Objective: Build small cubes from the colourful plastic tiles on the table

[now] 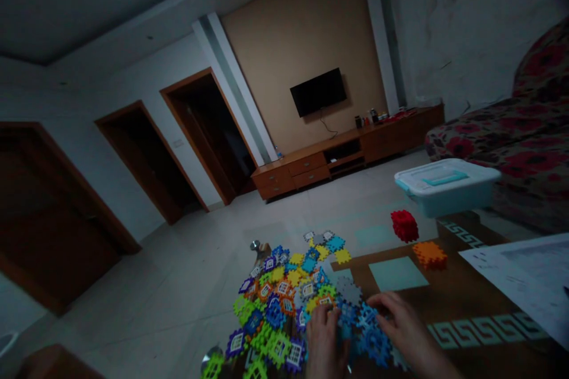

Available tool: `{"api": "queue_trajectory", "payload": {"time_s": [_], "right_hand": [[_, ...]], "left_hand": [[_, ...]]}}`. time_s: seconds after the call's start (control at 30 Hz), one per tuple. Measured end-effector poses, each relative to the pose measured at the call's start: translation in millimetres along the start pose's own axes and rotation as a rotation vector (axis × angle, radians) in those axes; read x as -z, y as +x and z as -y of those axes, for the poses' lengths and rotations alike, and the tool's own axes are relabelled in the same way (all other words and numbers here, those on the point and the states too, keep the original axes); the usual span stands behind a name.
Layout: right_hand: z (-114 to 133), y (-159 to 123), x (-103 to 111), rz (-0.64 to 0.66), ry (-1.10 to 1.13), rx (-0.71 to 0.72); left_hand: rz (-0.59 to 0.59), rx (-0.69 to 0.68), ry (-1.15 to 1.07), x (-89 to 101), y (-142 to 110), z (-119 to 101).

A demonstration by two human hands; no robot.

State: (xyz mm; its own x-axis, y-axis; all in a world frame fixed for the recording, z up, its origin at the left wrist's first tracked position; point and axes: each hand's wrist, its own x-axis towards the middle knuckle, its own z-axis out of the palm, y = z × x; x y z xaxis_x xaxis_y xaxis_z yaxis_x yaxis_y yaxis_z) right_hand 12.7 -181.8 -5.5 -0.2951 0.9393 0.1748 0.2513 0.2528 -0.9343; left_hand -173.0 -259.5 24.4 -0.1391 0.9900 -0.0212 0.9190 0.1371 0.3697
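Note:
A heap of flat interlocking plastic tiles (284,302) in blue, yellow, green, orange and purple lies on a glass-topped table (448,302). My left hand (323,337) rests at the heap's near edge, fingers curled down onto the tiles. My right hand (402,323) sits beside it, fingertips pressed on a cluster of blue tiles (371,337). Whether either hand grips a tile is hidden. A red tile stack (404,225) and an orange tile stack (429,253) stand apart further back.
A lidded pale blue plastic box (447,185) stands at the table's far right. Printed paper sheets (528,284) lie on the right. A floral sofa (511,142) is behind; a wall TV (318,92) over a wooden cabinet (347,154) lies across the tiled floor.

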Motion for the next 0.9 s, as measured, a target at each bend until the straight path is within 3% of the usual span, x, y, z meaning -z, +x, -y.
{"api": "queue_trajectory", "payload": {"time_s": [0.13,0.23,0.33,0.53,0.73,0.8,0.9], "right_hand": [[15,0,-47,0.183,-0.298,0.080],[26,12,-75,0.235,-0.433,0.104],[31,27,-94,0.277,-0.492,0.079],[28,41,-100,0.361,-0.479,0.136],[27,46,-83,0.243,-0.514,0.065],[26,46,-76,0.213,-0.477,0.062],[28,39,-67,0.207,-0.408,0.107]], "left_hand": [[-0.200,0.119,0.101,14.4,1,48],[-0.364,0.260,0.162,27.8,10,68],[-0.437,0.355,0.150,32.0,21,85],[-0.337,0.295,-0.100,29.0,33,113],[-0.384,0.012,-0.214,37.7,1,103],[-0.281,-0.040,-0.213,26.2,-16,92],[-0.072,0.069,-0.167,-6.5,-36,76]]}}
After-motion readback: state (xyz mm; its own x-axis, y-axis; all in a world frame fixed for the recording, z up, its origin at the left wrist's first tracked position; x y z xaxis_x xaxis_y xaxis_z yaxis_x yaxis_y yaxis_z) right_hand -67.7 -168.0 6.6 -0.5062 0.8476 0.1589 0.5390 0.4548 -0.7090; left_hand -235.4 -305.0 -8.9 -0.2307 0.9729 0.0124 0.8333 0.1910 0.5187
